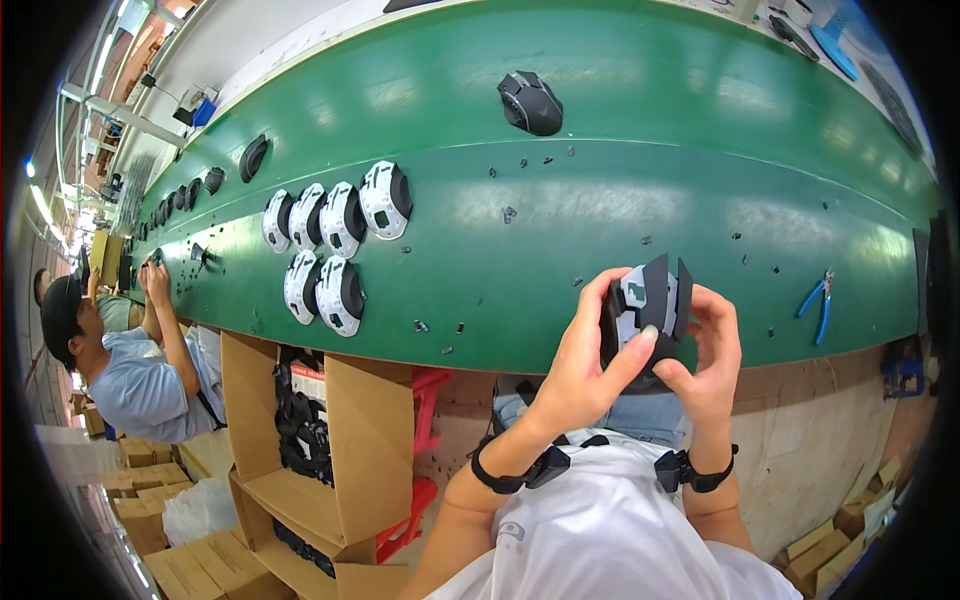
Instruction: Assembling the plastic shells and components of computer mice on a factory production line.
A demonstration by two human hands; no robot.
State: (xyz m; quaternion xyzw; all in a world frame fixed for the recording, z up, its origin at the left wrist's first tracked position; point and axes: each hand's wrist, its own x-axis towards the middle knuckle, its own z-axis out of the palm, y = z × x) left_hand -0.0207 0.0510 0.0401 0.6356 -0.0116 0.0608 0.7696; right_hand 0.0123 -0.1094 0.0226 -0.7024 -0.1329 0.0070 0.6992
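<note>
Currently, left fingers [592, 302] and right fingers [716, 310] are gripping a mouse shell [656, 292], its long axis pointing far, slightly right.

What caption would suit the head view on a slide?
Both hands hold a computer mouse shell at a green workbench with six black-and-white shells and blue-handled pliers.

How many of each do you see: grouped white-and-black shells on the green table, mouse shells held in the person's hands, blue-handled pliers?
Grouped white-and-black shells: 6
Held mouse shell: 1
Blue-handled pliers: 1
Total: 8
</note>
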